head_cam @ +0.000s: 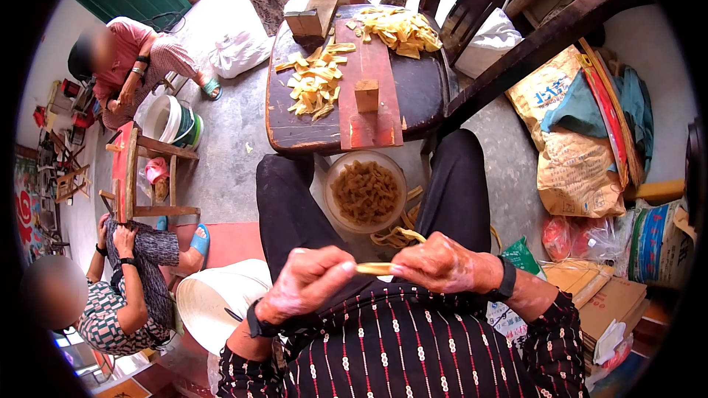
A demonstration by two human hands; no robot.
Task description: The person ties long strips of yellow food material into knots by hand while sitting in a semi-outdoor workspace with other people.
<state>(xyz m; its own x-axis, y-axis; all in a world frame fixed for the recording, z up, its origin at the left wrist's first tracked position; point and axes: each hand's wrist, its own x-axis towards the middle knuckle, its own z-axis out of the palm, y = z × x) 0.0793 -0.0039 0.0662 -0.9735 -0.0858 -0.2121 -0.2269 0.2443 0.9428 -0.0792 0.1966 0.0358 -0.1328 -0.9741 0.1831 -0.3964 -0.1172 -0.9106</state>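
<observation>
My left hand (315, 281) and my right hand (445, 264) are close together in front of my lap. Between them they pinch the two ends of a pale yellow strip of what looks like dried vegetable (375, 269). Past my knees stands a dark wooden chair, its seat (301, 137) bearing a reddish board (371, 69) with a small wooden block (366, 97) on it. Loose yellow strips (312, 85) lie left of the board, and a larger heap (401, 30) sits at the far right. Below, a round clear tub (328, 199) holds small brown pieces (365, 190).
More strips (395, 236) lie beside my right thigh. A white bucket (221, 298) stands at my left. Two people sit farther left, near a wooden stool (166, 149); another sits across the chair. Paper sacks (575, 171) and cardboard (614, 304) crowd the right side.
</observation>
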